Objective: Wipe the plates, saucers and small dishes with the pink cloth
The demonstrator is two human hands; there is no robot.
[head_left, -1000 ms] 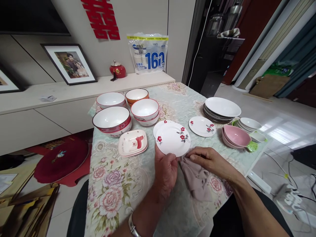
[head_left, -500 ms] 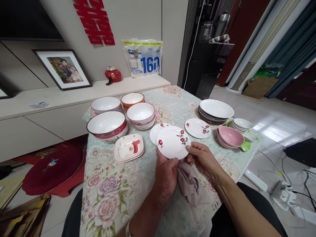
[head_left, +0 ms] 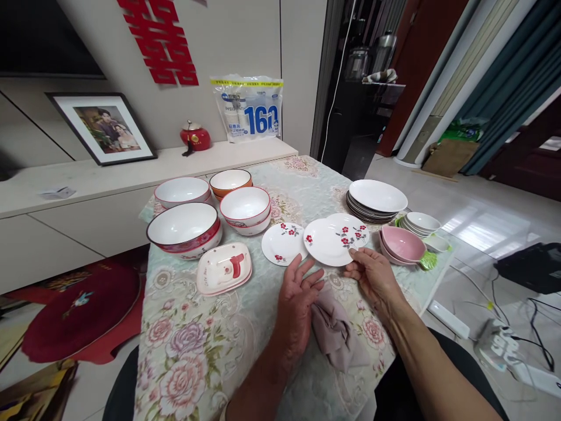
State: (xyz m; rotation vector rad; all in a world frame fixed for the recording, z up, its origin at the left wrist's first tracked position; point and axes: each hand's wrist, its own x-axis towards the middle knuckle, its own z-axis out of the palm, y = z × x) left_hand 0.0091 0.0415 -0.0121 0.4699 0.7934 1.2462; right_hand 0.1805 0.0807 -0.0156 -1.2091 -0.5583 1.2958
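A white plate with red flowers (head_left: 328,245) is pinched at its right edge by my right hand (head_left: 372,278). It partly covers another flowered plate (head_left: 357,225) behind it. My left hand (head_left: 300,298) holds nothing, palm up with fingers spread, just below a third flowered plate (head_left: 283,248) lying on the table. Between my wrists a crumpled mauve cloth (head_left: 335,330) rests on the tablecloth. Left of my left hand sit stacked square dishes with a red-scarf picture (head_left: 224,269).
Stacked bowls (head_left: 183,225) stand at the table's left. On the right are stacked large plates (head_left: 377,196), pink leaf-shaped bowls (head_left: 403,244) and small white bowls (head_left: 423,221). A flowered tablecloth (head_left: 188,351) covers the table. Behind, a cabinet carries a plastic pack (head_left: 248,111).
The held plate has moved right, over the plate there. My left hand has let go of it and spread its fingers. The left flowered plate is now uncovered.
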